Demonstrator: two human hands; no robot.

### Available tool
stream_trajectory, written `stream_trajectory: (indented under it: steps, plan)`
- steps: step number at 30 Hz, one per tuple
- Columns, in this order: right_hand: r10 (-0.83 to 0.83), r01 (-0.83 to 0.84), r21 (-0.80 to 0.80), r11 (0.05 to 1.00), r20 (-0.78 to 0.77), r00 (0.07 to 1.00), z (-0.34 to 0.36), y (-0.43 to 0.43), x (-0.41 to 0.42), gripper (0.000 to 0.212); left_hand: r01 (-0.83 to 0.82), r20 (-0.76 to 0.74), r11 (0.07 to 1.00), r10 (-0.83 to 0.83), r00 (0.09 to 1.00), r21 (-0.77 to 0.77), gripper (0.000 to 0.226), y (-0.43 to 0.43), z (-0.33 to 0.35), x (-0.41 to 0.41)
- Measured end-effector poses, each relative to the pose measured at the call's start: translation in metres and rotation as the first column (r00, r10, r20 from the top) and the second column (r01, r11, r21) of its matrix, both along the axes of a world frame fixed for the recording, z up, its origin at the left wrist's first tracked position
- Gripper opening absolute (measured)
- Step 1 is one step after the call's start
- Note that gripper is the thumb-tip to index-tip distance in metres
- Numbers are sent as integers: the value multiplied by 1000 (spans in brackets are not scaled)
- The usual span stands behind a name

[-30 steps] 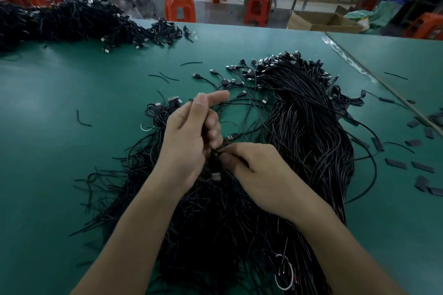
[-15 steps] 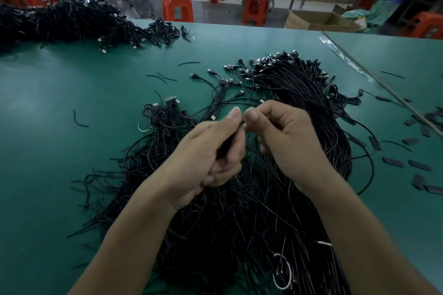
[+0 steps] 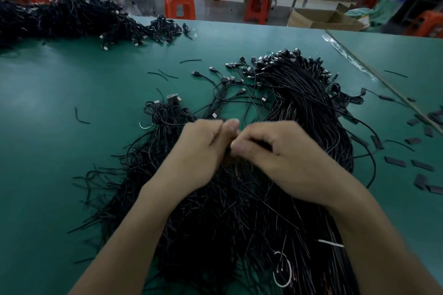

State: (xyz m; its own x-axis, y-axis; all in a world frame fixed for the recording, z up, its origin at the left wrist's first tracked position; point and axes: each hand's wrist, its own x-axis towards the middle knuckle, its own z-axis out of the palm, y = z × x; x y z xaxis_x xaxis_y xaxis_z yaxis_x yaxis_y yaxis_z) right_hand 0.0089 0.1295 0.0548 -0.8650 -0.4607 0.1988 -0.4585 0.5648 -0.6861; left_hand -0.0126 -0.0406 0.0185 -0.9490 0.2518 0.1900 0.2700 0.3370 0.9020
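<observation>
Head view, the only one I am getting: both hands are working close together over the big cable heap (image 3: pixel 239 211) spread across the green tabletop (image 3: pixel 72 151). The left hand (image 3: pixel 199 151) is curling its fingers in with the thumb up, and the right hand (image 3: pixel 282 153) is curling in to meet it, thumb tips nearly touching. Between them I am making out a short dark stretch of one cable (image 3: pixel 227 154), lifted just above the heap; both hands are blurring with motion, so I am reading the grip as a shared pinch on that cable rather than seeing it sharply. Compared with a second ago, the hands are sitting higher and farther from the body, and the right hand is no longer reaching low into the strands but closing against the left. I am judging that one cable is now separated out and being worked at its end. A smaller bundle (image 3: pixel 165 112) is lying just left of the hands, loose black sleeve pieces (image 3: pixel 395 161) well off to the right, and another heap (image 3: pixel 60 19) at the far left edge.
</observation>
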Motion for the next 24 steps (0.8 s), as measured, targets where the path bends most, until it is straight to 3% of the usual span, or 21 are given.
stream_trajectory:
  steps: [2, 5, 7, 9, 11, 13, 15, 17, 19, 22, 24]
  plan:
    - [-80, 71, -149, 986, -59, 995, 2, 5, -5, 17, 67, 191, 995, -80, 978, 72, 59, 3, 4, 5]
    - [-154, 132, -329, 935, -42, 987, -2, 5, -11, 18, 108, 225, 979, -146, 963, 173, 68, 4, 8, 9]
    - [-160, 148, -368, 918, -2, 987, -7, 3, -12, 25, 148, 252, 924, -247, 936, 353, 64, 1, 10, 9]
    - [-191, 210, -351, 913, 86, 978, -12, 2, -11, 31, 176, 258, 759, -416, 872, 627, 55, -5, 12, 6]
    - [-229, 270, -262, 927, 177, 957, -18, 5, -10, 31, 170, 202, 569, -532, 822, 805, 49, -10, 12, 2]
    - [-223, 259, -154, 954, 216, 951, -23, 6, -8, 28, 128, 151, 463, -519, 841, 877, 46, -10, 12, 0]
    - [-169, 182, -43, 982, 213, 962, -25, 1, -3, 26, 47, 145, 423, -410, 901, 905, 47, -6, 12, -1]
    - [-79, 71, 50, 996, 197, 977, -24, -5, 5, 26, 13, 127, 453, -277, 953, 892, 43, 0, 9, -3]
    - [7, -28, 109, 994, 187, 982, -19, -9, 11, 27, 18, 74, 615, -124, 990, 788, 41, 5, 3, -2]
    - [43, -64, 237, 969, 93, 995, -12, -5, 12, 24, -7, -83, 922, 42, 996, 387, 35, 8, -2, 2]
    - [44, -51, 214, 976, 36, 998, -8, 1, 11, 21, 5, -119, 998, 4, 993, 69, 33, 10, -2, 6]
